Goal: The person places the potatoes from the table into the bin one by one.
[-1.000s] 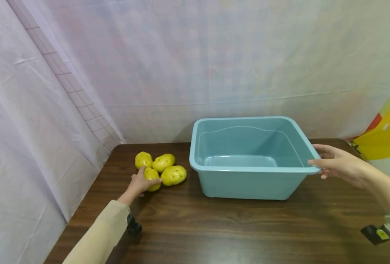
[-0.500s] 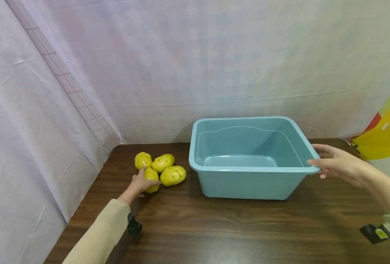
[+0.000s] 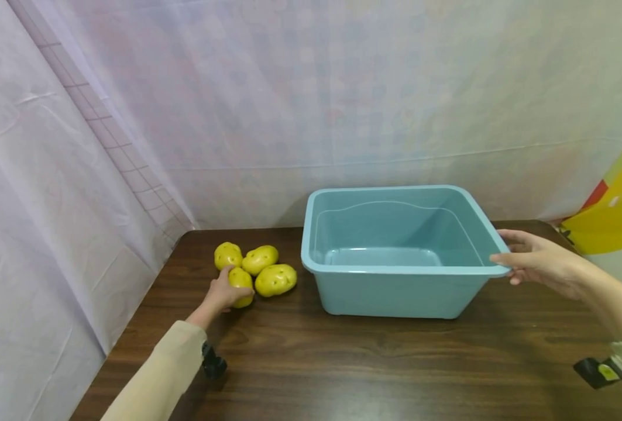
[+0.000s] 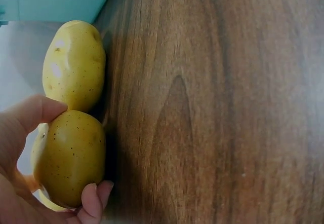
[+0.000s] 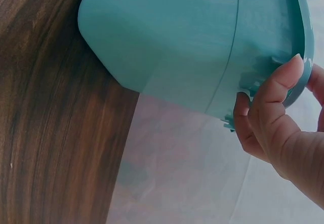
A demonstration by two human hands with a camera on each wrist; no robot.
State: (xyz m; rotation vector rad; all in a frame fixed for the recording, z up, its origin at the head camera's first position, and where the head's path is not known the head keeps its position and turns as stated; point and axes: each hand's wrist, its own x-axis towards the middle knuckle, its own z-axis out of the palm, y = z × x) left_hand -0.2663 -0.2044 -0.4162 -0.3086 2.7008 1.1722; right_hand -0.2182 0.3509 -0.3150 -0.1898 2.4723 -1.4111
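My left hand [image 3: 221, 292] grips the nearest of a cluster of yellow potatoes [image 3: 242, 283] on the table's left side. In the left wrist view, the thumb lies along one side of that potato [image 4: 73, 153] and fingertips curl round the other. Three more sit close against it: one behind [image 3: 229, 256], one at the back right [image 3: 260, 259] and one at its right [image 3: 276, 280]. The blue plastic tub [image 3: 389, 292] stands to their right with a bare inside. At its right front corner my right hand [image 3: 547, 263] holds the rim, thumb above and fingers [image 5: 276, 97] curled beneath.
Brown wooden table [image 3: 374, 368] under everything, its back edge along a pale curtain [image 3: 321, 117]. White cloth [image 3: 26, 204] hangs at the left. A yellow patterned cloth [image 3: 616, 210] hangs at the far right.
The left thumb has drawn slightly left, closer against the gripped potato. The tub, the other potatoes and the right hand stay in place.
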